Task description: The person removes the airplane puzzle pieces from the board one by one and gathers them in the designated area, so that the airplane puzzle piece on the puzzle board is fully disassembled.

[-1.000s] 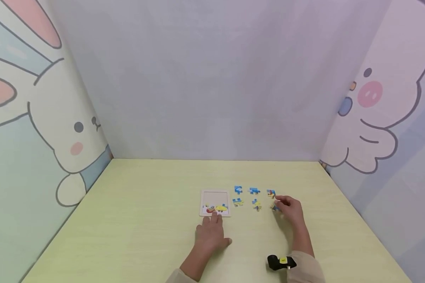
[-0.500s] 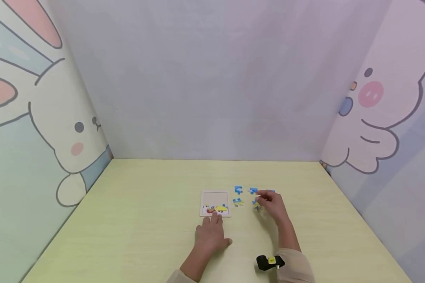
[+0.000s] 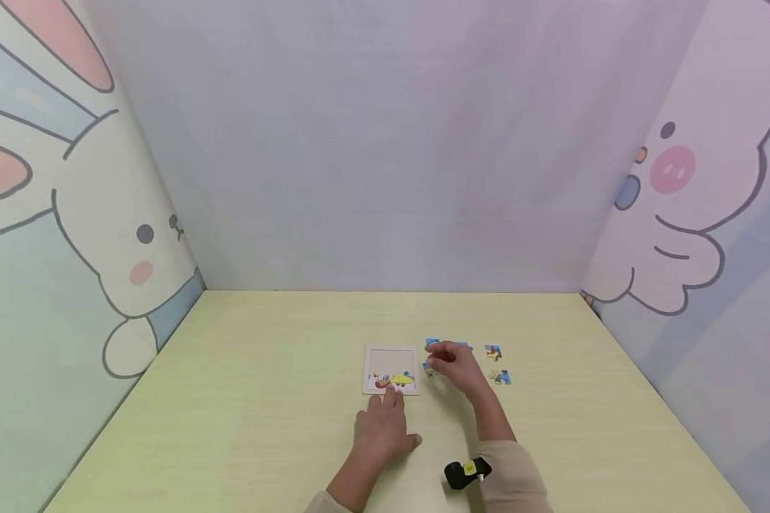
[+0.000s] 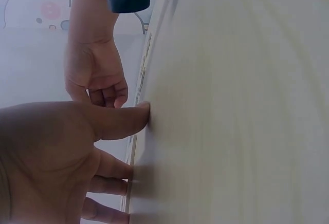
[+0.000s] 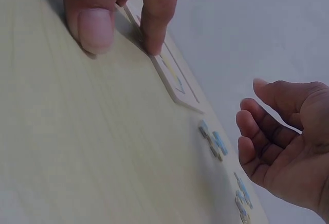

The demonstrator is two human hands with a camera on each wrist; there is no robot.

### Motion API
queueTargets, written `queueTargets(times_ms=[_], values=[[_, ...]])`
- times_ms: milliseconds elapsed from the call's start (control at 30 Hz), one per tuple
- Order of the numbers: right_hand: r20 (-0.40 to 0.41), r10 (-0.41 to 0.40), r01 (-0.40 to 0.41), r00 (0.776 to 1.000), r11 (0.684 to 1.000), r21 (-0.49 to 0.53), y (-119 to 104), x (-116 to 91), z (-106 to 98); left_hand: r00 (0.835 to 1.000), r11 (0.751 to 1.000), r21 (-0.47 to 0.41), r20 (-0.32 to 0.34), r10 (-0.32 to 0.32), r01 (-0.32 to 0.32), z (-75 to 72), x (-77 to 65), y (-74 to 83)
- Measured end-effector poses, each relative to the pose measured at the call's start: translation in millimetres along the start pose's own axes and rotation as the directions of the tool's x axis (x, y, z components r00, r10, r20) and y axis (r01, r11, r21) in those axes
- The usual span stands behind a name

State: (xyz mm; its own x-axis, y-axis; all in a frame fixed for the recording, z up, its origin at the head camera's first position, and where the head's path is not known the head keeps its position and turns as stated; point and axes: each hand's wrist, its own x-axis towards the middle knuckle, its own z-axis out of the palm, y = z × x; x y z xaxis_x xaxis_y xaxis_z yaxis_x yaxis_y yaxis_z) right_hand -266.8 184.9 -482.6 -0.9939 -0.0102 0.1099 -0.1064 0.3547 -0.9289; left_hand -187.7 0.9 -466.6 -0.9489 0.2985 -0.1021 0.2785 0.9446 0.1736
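A small light wooden puzzle tray (image 3: 391,360) lies flat, a strip of yellow, red and blue picture (image 3: 401,380) along its near side. My left hand (image 3: 383,427) rests its straight fingertips on the tray's near edge, thumb spread sideways. Just right of the tray, my right hand (image 3: 458,367) hovers over jigsaw pieces, covering some. In the right wrist view this hand (image 5: 288,142) has loosely curled fingers with nothing between them; pieces (image 5: 220,143) lie on the table beneath. A blue piece (image 3: 432,343) and a yellow-blue piece (image 3: 430,370) show beside its fingertips.
Two more jigsaw pieces, one upper (image 3: 493,352) and one lower (image 3: 502,376), lie right of the right hand. A black wrist camera (image 3: 467,473) sits by the right sleeve. Cartoon-printed walls (image 3: 680,171) and a plain backdrop (image 3: 385,142) enclose the pale table (image 3: 231,399).
My right hand has swept left across the jigsaw pieces, from the rightmost ones to those beside the tray. The pieces seem unmoved. My left hand has stayed on the tray's edge.
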Motion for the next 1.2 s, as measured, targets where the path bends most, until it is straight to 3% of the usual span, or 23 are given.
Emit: queueTargets(times_ms=[267, 533, 833, 1200], values=[[0.079, -0.029, 0.029, 0.996, 1.000, 0.002, 6, 12, 17, 1.000, 1.000, 0.029, -0.009, 0.008, -0.007, 3.1, 1.6, -1.2], [0.197, -0.078, 0.079, 0.977, 0.997, 0.001, 0, 24, 30, 1.000, 1.000, 0.011, -0.016, 0.025, -0.025, 0.3, 1.6, -1.9], [0.339, -0.143, 0.171, 0.930, 0.984, -0.053, -6, 42, 45, 1.000, 0.999, -0.025, 0.000, 0.020, -0.020, 1.3, 2.6, -4.1], [0.493, -0.043, 0.139, 0.869, 0.978, -0.159, -9, 57, 58, 1.000, 1.000, -0.015, 0.013, 0.020, -0.020, -2.3, 0.8, -3.9]])
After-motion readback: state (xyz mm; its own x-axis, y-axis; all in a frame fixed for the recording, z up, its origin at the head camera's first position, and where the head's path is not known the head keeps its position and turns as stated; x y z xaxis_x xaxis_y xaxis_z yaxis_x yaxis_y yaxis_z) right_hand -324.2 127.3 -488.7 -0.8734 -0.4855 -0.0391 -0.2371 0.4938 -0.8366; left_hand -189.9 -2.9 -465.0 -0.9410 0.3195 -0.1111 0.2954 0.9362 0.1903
